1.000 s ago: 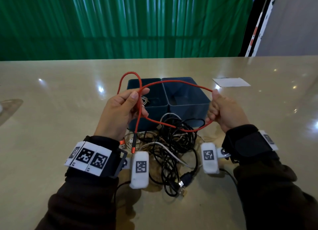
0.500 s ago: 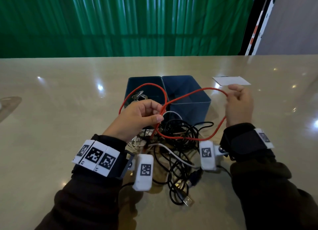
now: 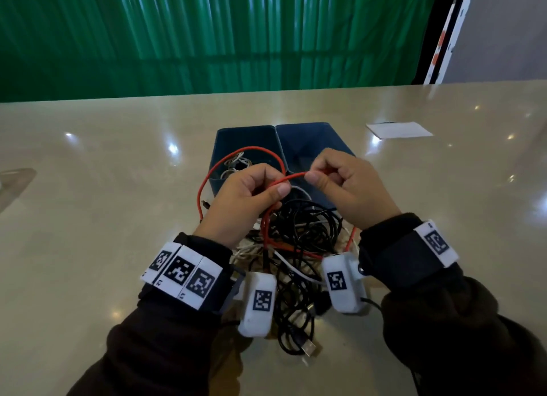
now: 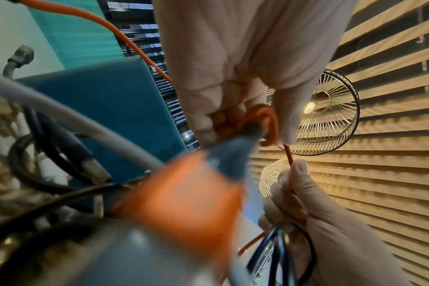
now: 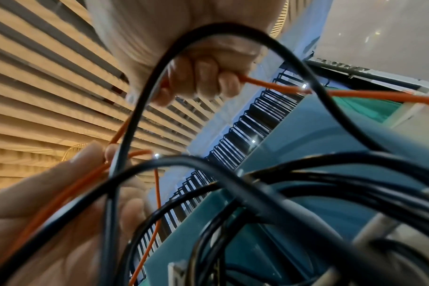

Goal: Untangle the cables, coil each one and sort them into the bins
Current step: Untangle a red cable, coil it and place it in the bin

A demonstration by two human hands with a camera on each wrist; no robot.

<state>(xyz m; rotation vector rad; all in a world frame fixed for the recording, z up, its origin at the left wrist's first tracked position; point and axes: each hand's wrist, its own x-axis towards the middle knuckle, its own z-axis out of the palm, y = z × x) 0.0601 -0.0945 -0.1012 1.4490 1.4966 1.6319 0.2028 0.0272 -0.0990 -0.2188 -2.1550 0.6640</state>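
Note:
An orange cable [image 3: 251, 151] loops above two dark blue bins [image 3: 310, 138]. My left hand [image 3: 251, 194] grips gathered turns of the orange cable [image 4: 269, 123] in its curled fingers. My right hand [image 3: 340, 182] pinches the same orange cable [image 5: 269, 85] close beside the left thumb. Both hands hover over a tangle of black cables [image 3: 299, 230] and white cables [image 3: 245, 250] on the table in front of the bins. The left bin [image 3: 236, 138] holds a small coil of light cable [image 3: 236, 164]. The right bin's inside is partly hidden by my right hand.
A white sheet of paper [image 3: 399, 129] lies on the beige table [image 3: 103, 203] at the far right. A USB plug [image 3: 309, 348] of a black cable points toward me near the table's front. A green curtain hangs behind the table.
My right hand has swung in from the far right to meet the left hand, closing the wide orange loop into a smaller one. The left hand has stayed over the tangle.

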